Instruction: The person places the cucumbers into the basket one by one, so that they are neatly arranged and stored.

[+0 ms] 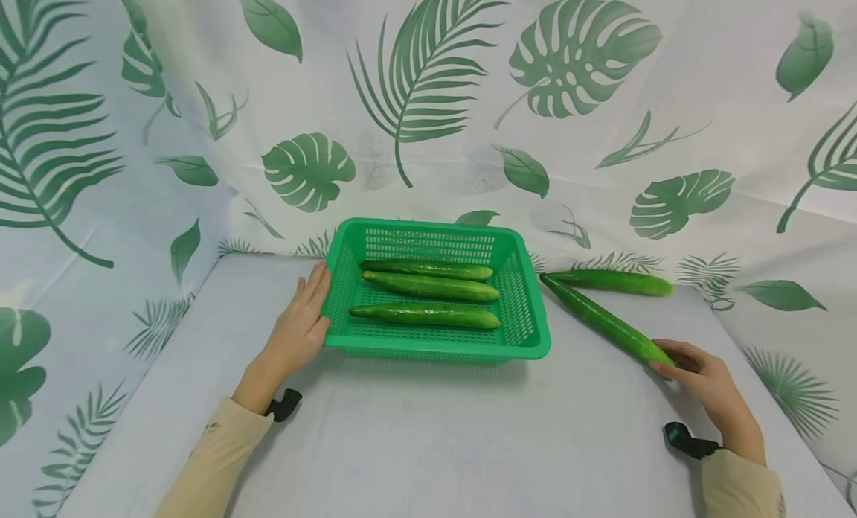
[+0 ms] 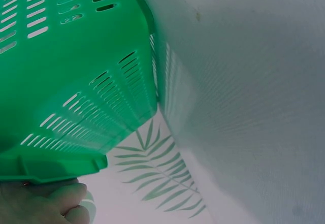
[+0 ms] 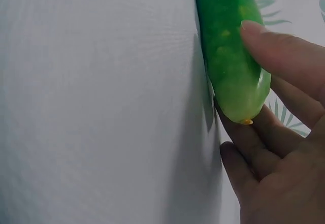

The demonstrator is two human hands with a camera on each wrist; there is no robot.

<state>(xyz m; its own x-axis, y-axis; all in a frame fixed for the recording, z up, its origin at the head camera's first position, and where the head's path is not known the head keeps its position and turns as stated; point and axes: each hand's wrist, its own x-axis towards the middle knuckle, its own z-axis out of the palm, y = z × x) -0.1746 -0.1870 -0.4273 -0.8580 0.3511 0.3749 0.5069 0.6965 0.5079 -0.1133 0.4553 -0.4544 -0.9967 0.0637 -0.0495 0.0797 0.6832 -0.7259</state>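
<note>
A green plastic basket (image 1: 438,352) with slotted walls stands on the table, three cucumbers (image 1: 428,315) lying lengthwise inside it. My left hand (image 1: 299,326) rests against the basket's left side, its fingers fairly straight along the rim; the left wrist view shows the fingertips at that rim. Over on the right, my right hand (image 1: 703,380) pinches the near, paler end of a cucumber (image 1: 605,318) between thumb and fingers. In the right wrist view the thumb lies on top of this cucumber (image 3: 231,46), with fingers beneath its tip. The cucumber slants toward the basket.
Another cucumber (image 1: 619,281) lies behind the pinched one, near the back edge, their stem ends close together. A white table (image 1: 462,443) spreads in front of the basket. Leaf-printed white cloth (image 1: 469,153) hangs behind and at both sides.
</note>
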